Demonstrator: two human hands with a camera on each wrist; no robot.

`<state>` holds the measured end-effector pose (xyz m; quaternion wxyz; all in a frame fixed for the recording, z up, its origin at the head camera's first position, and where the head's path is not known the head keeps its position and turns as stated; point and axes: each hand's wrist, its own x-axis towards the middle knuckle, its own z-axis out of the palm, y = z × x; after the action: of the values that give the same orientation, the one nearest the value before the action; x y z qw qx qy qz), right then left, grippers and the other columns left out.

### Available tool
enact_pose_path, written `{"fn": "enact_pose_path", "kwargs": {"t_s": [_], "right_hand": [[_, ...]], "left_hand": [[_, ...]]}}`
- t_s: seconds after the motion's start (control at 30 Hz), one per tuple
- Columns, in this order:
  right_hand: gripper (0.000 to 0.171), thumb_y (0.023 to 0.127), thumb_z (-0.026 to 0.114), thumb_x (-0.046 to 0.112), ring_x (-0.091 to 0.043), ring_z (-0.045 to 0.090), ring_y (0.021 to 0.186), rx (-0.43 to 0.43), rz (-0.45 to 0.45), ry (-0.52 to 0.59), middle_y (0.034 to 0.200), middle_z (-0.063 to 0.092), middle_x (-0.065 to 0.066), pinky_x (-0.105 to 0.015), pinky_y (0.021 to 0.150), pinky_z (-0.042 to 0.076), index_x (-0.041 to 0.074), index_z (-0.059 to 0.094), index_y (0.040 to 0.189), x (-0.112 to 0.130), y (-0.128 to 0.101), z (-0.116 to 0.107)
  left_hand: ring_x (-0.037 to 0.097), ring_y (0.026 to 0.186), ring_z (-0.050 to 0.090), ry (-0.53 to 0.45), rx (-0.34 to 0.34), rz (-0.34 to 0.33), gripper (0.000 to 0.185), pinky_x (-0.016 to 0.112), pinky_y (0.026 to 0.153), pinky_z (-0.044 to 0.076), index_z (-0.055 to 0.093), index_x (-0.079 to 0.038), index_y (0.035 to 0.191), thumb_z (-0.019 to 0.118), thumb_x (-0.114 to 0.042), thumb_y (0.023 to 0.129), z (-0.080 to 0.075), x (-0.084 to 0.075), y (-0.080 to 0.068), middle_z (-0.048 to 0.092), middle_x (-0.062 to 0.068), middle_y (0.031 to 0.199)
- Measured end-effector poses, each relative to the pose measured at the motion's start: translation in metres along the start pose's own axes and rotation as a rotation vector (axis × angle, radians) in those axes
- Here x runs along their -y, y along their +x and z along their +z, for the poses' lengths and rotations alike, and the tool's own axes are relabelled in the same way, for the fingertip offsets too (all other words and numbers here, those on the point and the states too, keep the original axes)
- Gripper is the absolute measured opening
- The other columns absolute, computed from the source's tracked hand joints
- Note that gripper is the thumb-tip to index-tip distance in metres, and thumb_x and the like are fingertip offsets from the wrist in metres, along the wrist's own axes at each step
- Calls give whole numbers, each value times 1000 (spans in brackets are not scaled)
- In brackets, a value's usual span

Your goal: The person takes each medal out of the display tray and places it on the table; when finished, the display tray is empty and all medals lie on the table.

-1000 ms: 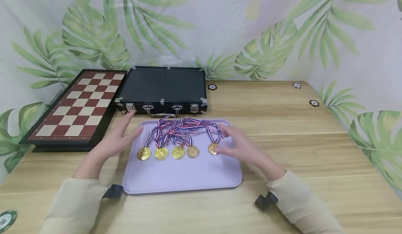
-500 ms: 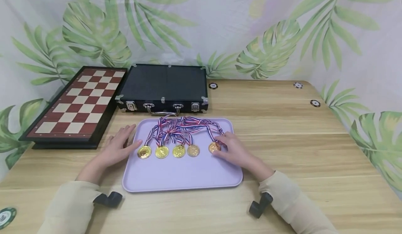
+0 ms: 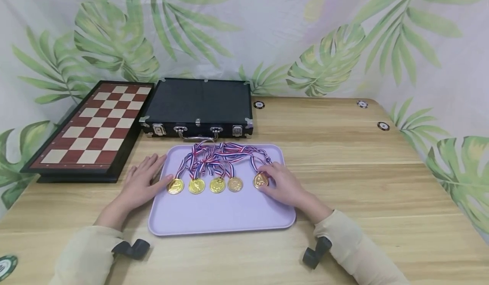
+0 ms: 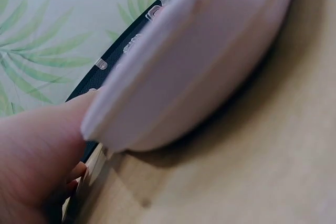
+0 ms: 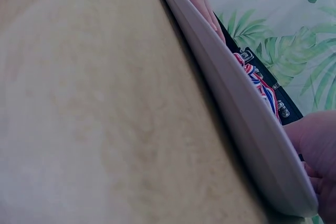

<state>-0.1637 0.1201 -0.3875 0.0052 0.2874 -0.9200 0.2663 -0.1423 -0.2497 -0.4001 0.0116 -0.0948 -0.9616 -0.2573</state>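
Note:
On a lavender tray [image 3: 221, 217] lie several round medals with striped red, white and blue ribbons [image 3: 208, 159], tangled at its far side. My right hand [image 3: 286, 187] reaches over the tray's right rim, thumb and forefinger at the edge of the rightmost medal [image 3: 261, 180], bronze-toned and set apart from the others. At the left rim my left hand [image 3: 139, 187] rests loosely; its thumb lies over the rim, touching the edge of the leftmost gold medal [image 3: 175, 186]. In the left wrist view, the tray's side wall [image 4: 178, 77] hides most of that hand.
Behind the tray stands a black case [image 3: 198, 102] with metal latches and a handle. A chessboard box [image 3: 95, 128] lies to its left. Several poker chips are about, one [image 3: 259, 105] beside the case and a green one [image 3: 7, 267] at the front left corner.
Both hands have come down, the left onto the tray's rim and the right to the rightmost medal. The tray and medals stay almost where they were.

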Motion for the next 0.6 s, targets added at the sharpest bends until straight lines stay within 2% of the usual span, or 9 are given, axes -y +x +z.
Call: {"fn": "enact_pose_path", "kwargs": {"t_s": [0.13, 0.2, 0.23, 0.33, 0.37, 0.43, 0.6], "right_hand": [[47, 74, 67, 15, -25, 49, 103, 0, -44, 52, 114, 53, -13, -37, 89, 35, 6, 51, 118, 0, -1, 0], [47, 75, 66, 13, -20, 54, 90, -6, -60, 68, 108, 56, -11, -34, 84, 39, 7, 50, 119, -2, -1, 0], [47, 75, 66, 13, -17, 55, 81, -9, -62, 77, 99, 59, -9, -32, 78, 42, 7, 51, 119, -2, 0, -1], [49, 74, 67, 12, -9, 47, 60, -14, -42, 122, 77, 56, -1, -26, 60, 43, 9, 50, 121, -3, 1, 0], [51, 74, 67, 11, -7, 43, 55, -12, -31, 154, 71, 52, 2, -25, 54, 42, 9, 49, 121, -2, 1, -1], [52, 73, 68, 9, -8, 45, 54, 0, -6, 235, 67, 49, 3, -24, 49, 42, 9, 49, 121, 0, 1, -3], [50, 72, 67, 4, -14, 47, 56, 40, 91, 541, 73, 51, -5, -23, 46, 42, 6, 50, 119, 7, -1, -15]], "left_hand": [[39, 125, 4, 12, -1, -4, 71, 58, 93, -5, 22, -9, 137, 46, -49, 84, 0, 1, 0, 15, 27, 137], [39, 125, 5, 17, -2, -3, 70, 58, 93, -5, 22, -10, 137, 46, -49, 84, 0, 0, 1, 15, 26, 137], [39, 125, 5, 19, -4, -1, 70, 58, 93, -4, 22, -10, 137, 46, -48, 84, 0, 0, 1, 15, 26, 137], [40, 125, 6, 24, -11, 5, 70, 58, 93, -4, 22, -11, 137, 46, -48, 84, -1, -1, 1, 16, 27, 137], [40, 125, 6, 26, -14, 8, 69, 58, 93, -4, 22, -11, 137, 46, -48, 84, -2, 0, 1, 16, 27, 137], [40, 125, 6, 32, -12, 6, 69, 58, 93, -4, 22, -11, 137, 46, -48, 84, -1, 0, 1, 16, 27, 137], [40, 125, 6, 36, -4, -6, 70, 58, 93, -4, 22, -11, 138, 46, -49, 84, 1, 0, -1, 15, 27, 137]]}}
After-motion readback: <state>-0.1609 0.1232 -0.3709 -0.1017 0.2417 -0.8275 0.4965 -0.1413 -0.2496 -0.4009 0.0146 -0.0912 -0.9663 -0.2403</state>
